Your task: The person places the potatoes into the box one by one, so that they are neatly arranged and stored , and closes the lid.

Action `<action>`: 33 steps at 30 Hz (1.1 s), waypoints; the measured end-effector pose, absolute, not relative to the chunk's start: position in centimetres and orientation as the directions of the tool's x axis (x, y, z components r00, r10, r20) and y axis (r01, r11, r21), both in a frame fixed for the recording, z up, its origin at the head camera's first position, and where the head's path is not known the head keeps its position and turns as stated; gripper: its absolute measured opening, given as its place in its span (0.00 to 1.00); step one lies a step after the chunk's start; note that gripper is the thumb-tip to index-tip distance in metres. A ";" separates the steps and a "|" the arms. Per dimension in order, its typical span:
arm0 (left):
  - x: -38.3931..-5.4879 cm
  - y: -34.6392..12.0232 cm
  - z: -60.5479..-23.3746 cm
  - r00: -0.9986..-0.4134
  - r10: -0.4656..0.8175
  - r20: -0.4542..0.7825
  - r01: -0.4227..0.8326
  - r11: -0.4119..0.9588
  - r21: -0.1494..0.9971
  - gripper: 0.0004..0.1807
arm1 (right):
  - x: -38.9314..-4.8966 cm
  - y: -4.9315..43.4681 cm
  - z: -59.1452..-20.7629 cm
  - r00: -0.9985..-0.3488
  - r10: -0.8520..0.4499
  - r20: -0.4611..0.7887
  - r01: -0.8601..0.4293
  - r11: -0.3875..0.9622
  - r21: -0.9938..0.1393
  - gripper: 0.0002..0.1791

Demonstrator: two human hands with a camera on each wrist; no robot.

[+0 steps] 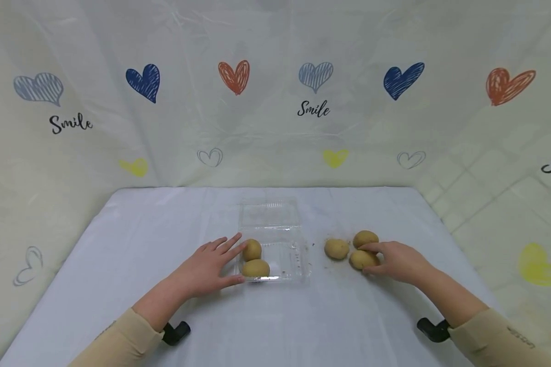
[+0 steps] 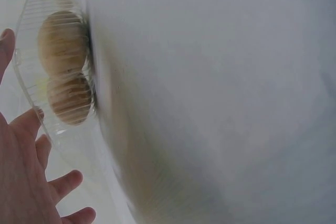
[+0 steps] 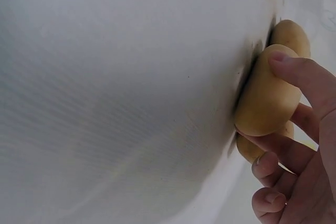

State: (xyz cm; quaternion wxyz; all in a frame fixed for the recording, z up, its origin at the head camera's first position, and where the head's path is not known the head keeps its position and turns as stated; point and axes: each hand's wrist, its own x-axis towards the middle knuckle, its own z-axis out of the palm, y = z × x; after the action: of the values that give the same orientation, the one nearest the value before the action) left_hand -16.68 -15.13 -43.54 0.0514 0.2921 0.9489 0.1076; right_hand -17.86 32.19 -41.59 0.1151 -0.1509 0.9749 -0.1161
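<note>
Head view: right hand [image 1: 398,262] pinches the near potato [image 1: 362,260] between thumb and fingers, likely to control its rounded sides, toward the table's [image 1: 165,219] right edge; two loose potatoes [image 1: 336,249] lie beside it. Left hand [image 1: 204,269], fingers apart, touches the clear container's [image 1: 282,279] left side, presumably bracing it around two inner potatoes [image 1: 255,268].

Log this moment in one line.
left hand: touches clear container | right hand: grips potato | container: lid open, two potatoes inside | table: two more potatoes
</note>
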 end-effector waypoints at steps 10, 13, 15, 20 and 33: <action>-16.7 -15.2 -43.8 -0.828 0.560 -0.031 0.541 0.811 0.224 0.47 | -17.6 32.8 -41.0 -0.934 -0.320 -0.160 -0.265 0.918 -0.295 0.36; -16.8 -15.1 -43.8 -0.826 0.563 -0.028 0.543 0.808 0.227 0.47 | -17.5 32.8 -40.6 -0.935 -0.324 -0.146 -0.273 0.918 -0.289 0.35; -16.8 -15.1 -43.8 -0.826 0.563 -0.029 0.543 0.808 0.226 0.47 | -17.4 32.7 -40.4 -0.932 -0.334 -0.139 -0.285 0.915 -0.287 0.34; -16.8 -15.0 -43.8 -0.824 0.565 -0.035 0.545 0.809 0.221 0.47 | -17.2 32.4 -39.8 -0.927 -0.354 -0.126 -0.307 0.906 -0.292 0.31; -16.8 -14.9 -43.7 -0.819 0.573 -0.031 0.555 0.805 0.210 0.49 | -18.2 29.0 -37.8 -0.908 -0.414 -0.069 -0.376 0.875 -0.306 0.26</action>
State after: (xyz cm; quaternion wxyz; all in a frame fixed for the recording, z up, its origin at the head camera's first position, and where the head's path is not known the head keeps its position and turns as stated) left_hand -16.76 -14.94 -43.70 0.0463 0.2974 0.9488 0.0960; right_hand -18.16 29.04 -37.76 0.0661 -0.2045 0.9659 -0.1445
